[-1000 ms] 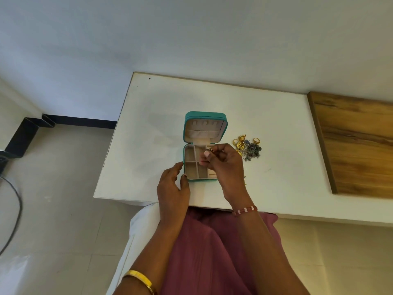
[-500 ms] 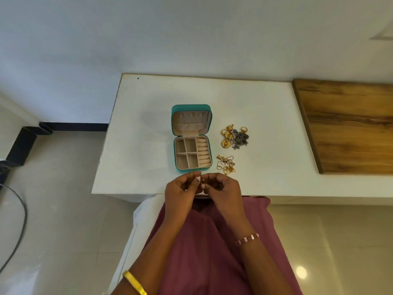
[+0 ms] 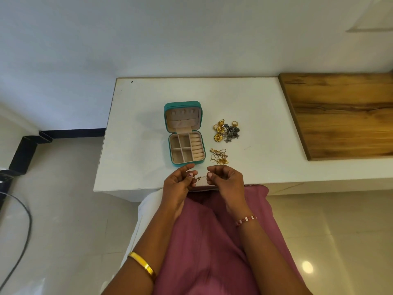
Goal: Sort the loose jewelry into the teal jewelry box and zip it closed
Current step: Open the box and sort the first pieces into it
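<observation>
Head view shows the left hand (image 3: 177,180) and right hand (image 3: 225,177) pinching a thin gold chain (image 3: 200,178) stretched between them above the table (image 3: 138,124) edge. Just beyond, the teal jewelry box (image 3: 184,134) lies open, compartments apparently bare. Sorting seems barely begun; next, the chain likely needs lowering into a compartment.

Matt white table (image 3: 148,116), grained wood board (image 3: 340,116), glossy floor tiles (image 3: 329,241)

1 open teal jewelry box (image 3: 184,133), 2 loose jewelry heaps (image 3: 226,132) (image 3: 219,156), 1 thin chain (image 3: 199,178), 2 hands (image 3: 177,184) (image 3: 225,181)
</observation>
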Demonstrator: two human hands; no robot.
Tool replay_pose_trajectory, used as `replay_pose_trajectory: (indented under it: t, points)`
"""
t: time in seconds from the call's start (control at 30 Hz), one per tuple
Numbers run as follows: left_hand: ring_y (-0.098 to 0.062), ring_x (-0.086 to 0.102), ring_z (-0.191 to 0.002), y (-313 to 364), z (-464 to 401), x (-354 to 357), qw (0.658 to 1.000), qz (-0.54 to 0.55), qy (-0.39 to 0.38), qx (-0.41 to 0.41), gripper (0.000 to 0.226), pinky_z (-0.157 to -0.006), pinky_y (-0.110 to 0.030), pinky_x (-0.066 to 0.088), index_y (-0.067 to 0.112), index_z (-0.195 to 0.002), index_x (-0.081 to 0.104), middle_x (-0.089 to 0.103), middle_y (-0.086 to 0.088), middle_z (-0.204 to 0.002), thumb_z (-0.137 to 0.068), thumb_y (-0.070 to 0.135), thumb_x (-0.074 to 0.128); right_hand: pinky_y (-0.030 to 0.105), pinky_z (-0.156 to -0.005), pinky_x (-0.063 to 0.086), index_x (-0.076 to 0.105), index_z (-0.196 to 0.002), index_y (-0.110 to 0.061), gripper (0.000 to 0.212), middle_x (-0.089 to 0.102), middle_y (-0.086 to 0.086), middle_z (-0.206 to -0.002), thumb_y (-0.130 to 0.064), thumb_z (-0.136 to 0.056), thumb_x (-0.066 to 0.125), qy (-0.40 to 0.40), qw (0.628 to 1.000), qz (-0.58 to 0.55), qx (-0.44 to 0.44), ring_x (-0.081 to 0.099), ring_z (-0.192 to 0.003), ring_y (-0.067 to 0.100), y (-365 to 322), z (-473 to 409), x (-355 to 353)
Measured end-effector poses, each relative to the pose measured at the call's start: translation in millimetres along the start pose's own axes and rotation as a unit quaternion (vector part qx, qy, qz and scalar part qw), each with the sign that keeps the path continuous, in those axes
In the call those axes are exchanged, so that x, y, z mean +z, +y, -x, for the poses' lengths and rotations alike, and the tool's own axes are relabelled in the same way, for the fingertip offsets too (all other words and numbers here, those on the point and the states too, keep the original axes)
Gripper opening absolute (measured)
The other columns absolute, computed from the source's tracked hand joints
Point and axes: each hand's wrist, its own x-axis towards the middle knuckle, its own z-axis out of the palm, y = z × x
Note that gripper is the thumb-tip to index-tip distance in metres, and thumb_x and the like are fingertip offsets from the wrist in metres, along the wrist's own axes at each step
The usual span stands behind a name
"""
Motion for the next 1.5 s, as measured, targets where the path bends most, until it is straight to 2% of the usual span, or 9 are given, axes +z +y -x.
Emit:
replay_pose_trajectory:
  t: [0.53,0.6,0.67,0.77,0.87,1.07,1.2,1.3,1.5]
  points:
    - [-0.012,0.053,-0.073,3,40,-16,0.996,0.079,-0.035,-0.012,0.029,-0.063,-0.015,0.053,0.006,-0.104,0.061,0.055,-0.008,-0.077,-0.091,-0.009,0.04,0.015,-0.053,0.051,0.065,-0.09,0.0,0.008,0.061,0.004,-0.066,0.002,-0.083,0.061,0.045,0.998,0.006,-0.041,0.054,-0.048,0.003,-2,25,-5]
    - [-0.012,0.053,-0.073,3,44,-17,0.994,0.094,-0.049,-0.019,0.03,-0.063,-0.015,0.053,0.008,-0.102,0.062,0.055,-0.008,-0.076,-0.09,-0.01,0.04,0.016,-0.056,0.051,0.066,-0.09,-0.002,0.009,0.062,0.003,-0.069,0.001,-0.083,0.061,0.053,0.996,0.04,-0.061,0.056,-0.054,0.008,1,29,-6]
    - [-0.012,0.054,-0.073,2,47,-18,0.992,0.109,-0.063,-0.031,0.031,-0.063,-0.016,0.054,0.008,-0.102,0.061,0.055,-0.008,-0.075,-0.09,-0.011,0.04,0.008,-0.059,0.045,0.067,-0.09,-0.008,0.012,0.064,0.001,-0.081,-0.001,-0.083,0.061,0.062,0.985,0.123,-0.108,0.056,-0.062,0.008,3,34,-5]
    - [-0.014,0.056,-0.072,2,51,-18,0.988,0.126,-0.079,-0.041,0.032,-0.065,-0.018,0.055,0.004,-0.109,0.058,0.058,-0.009,-0.074,-0.089,-0.012,0.04,0.0,-0.064,0.04,0.068,-0.095,-0.008,0.018,0.063,0.0,-0.096,0.002,-0.084,0.058,-0.004,0.972,0.185,-0.145,0.057,-0.074,0.008,5,46,2]
    - [-0.014,0.062,-0.069,4,56,-17,0.986,0.135,-0.083,-0.046,0.031,-0.068,-0.021,0.056,0.003,-0.107,0.059,0.062,-0.011,-0.077,-0.089,-0.012,0.039,0.0,-0.068,0.042,0.067,-0.101,-0.004,0.02,0.066,0.003,-0.095,0.001,-0.085,0.056,-0.076,0.971,0.186,-0.131,0.058,-0.077,0.002,4,57,8]
    - [-0.015,0.056,-0.068,7,63,-19,0.982,0.161,-0.082,-0.059,0.031,-0.059,-0.018,0.055,0.004,-0.104,0.059,0.057,-0.012,-0.077,-0.09,-0.012,0.037,0.002,-0.071,0.044,0.067,-0.099,0.0,0.017,0.069,0.009,-0.097,0.0,-0.083,0.061,-0.097,0.974,0.168,-0.114,0.06,-0.083,0.008,9,64,5]
    - [-0.011,0.059,-0.057,9,65,-22,0.981,0.156,-0.095,-0.065,0.032,-0.056,-0.017,0.053,0.007,-0.099,0.059,0.056,-0.011,-0.076,-0.09,-0.012,0.036,0.003,-0.062,0.042,0.064,-0.087,0.008,0.01,0.068,0.018,-0.091,0.0,-0.082,0.062,-0.083,0.973,0.177,-0.121,0.056,-0.071,0.007,11,65,6]
    - [-0.013,0.056,-0.063,9,65,-24,0.981,0.158,-0.093,-0.065,0.032,-0.056,-0.017,0.053,0.007,-0.099,0.06,0.057,-0.01,-0.074,-0.089,-0.013,0.036,0.005,-0.061,0.042,0.061,-0.088,0.011,0.012,0.066,0.025,-0.091,0.0,-0.083,0.059,-0.073,0.975,0.173,-0.122,0.056,-0.077,0.014,11,63,5]
    - [-0.01,0.06,-0.058,9,65,-26,0.983,0.142,-0.097,-0.067,0.033,-0.056,-0.017,0.053,0.007,-0.102,0.06,0.06,-0.009,-0.072,-0.088,-0.013,0.037,0.007,-0.075,0.047,0.063,-0.106,-0.002,0.022,0.067,0.005,-0.097,-0.001,-0.084,0.061,-0.124,0.973,0.157,-0.114,0.062,-0.086,0.009,13,66,8]
